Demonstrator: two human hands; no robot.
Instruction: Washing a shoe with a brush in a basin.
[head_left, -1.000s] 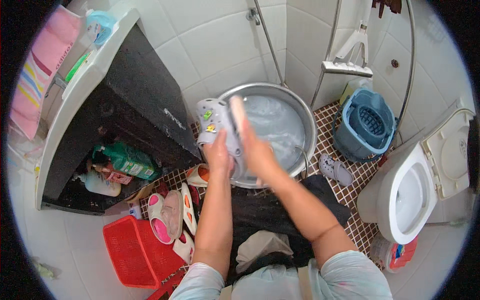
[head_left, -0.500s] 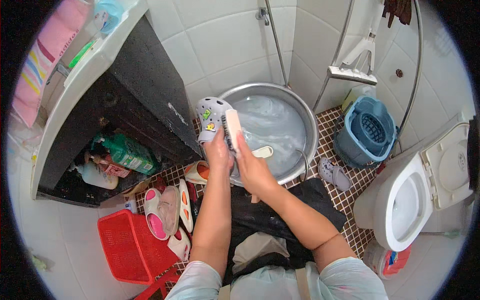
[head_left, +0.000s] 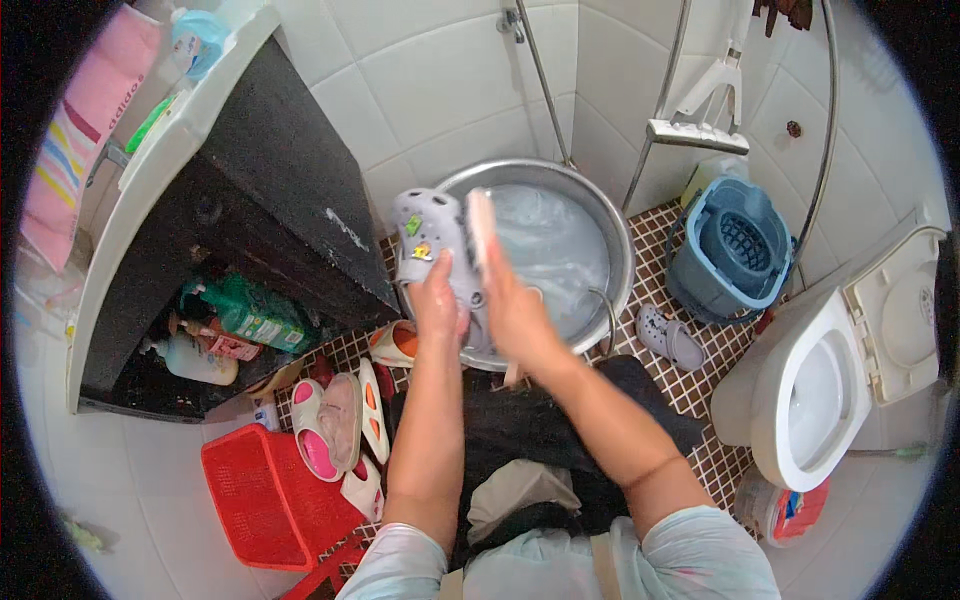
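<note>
A pale grey clog [head_left: 420, 215] with holes and small green and yellow charms is held up over the left rim of a metal basin [head_left: 622, 270]. My left hand [head_left: 440, 300] grips it from below at its heel end. In my right hand [head_left: 515, 310] is a scrub brush [head_left: 481, 225] with a pale back and dark bristles. Its bristles face the clog's right side, close against it. Cloudy, soapy water [head_left: 545, 235] fills the basin beneath. Motion slightly blurs my right hand.
The matching grey clog [head_left: 670, 338] lies on the tiled floor right of the basin. Beyond it stand a blue mop bucket [head_left: 730, 250] and a toilet [head_left: 800, 400]. Several slippers [head_left: 345, 420] and a red basket [head_left: 255, 500] lie at left, beneath a black cabinet [head_left: 290, 170].
My right hand and the brush have shifted slightly right, with the brush now more upright. The clog has turned, showing more of its side.
</note>
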